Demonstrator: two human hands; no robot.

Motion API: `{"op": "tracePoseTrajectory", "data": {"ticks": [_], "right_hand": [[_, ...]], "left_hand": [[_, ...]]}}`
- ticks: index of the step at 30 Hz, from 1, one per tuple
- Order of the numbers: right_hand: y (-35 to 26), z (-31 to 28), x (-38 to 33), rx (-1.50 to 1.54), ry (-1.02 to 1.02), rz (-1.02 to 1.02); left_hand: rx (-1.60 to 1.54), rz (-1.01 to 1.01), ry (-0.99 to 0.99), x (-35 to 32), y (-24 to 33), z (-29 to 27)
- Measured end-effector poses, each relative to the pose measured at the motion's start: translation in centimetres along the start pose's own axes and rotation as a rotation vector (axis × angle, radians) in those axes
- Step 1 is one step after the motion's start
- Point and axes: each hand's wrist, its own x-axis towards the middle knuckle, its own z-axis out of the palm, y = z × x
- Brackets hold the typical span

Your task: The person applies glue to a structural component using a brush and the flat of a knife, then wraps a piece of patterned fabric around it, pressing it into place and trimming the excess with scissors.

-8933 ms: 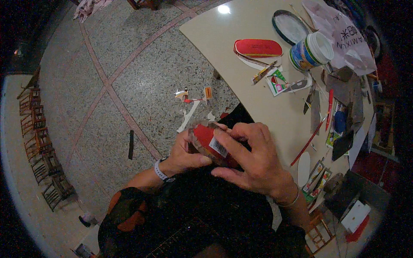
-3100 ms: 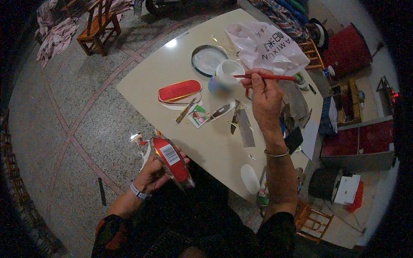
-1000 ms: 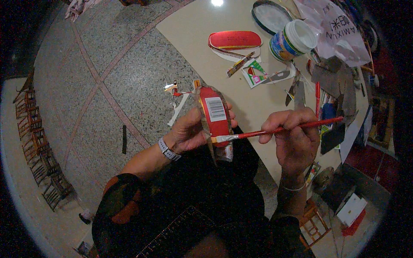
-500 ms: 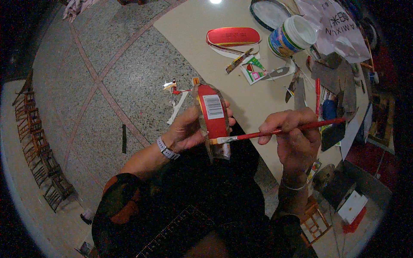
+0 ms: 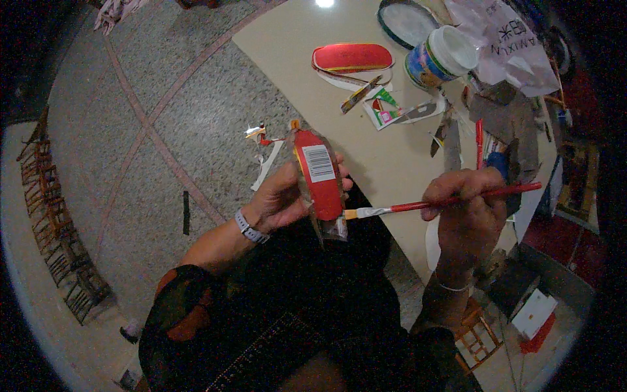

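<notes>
Red cut-out piece and paintbrush, held over lap beside counter (image 5: pixel 392 163).

Left hand (image 5: pixel 287 199) closed around red oblong piece (image 5: pixel 318 175), barcode face up, tilted to meet the brush. Right hand (image 5: pixel 467 209) pinched shut on red paintbrush (image 5: pixel 444 201), tip touching piece's lower end. On counter: 1 white-lidded jar (image 5: pixel 441 57), 1 red oval cut-out (image 5: pixel 353 57), paper scraps (image 5: pixel 385 108) within reach.

Speckled terrazzo floor (image 5: pixel 130 163) crossed by reddish inlay strips; beige table (image 5: pixel 392 157) lit overhead (glare spot at far edge).

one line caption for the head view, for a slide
Left hand holds a red oblong packet; right hand touches a red-handled brush to it.
</notes>
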Motion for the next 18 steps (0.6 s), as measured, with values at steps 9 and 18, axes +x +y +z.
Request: {"op": "tracePoseTrajectory", "data": {"ticks": [9, 18], "right_hand": [[-0.6, -3.6, -0.8, -0.622, 0.201, -0.405], [4.6, -5.5, -1.1, -1.616, 0.012, -0.240]], "left_hand": [[0.065, -0.020, 0.055, 0.1, 0.2, -0.6], [0.148, -0.026, 0.086, 0.1, 0.1, 0.1]]}}
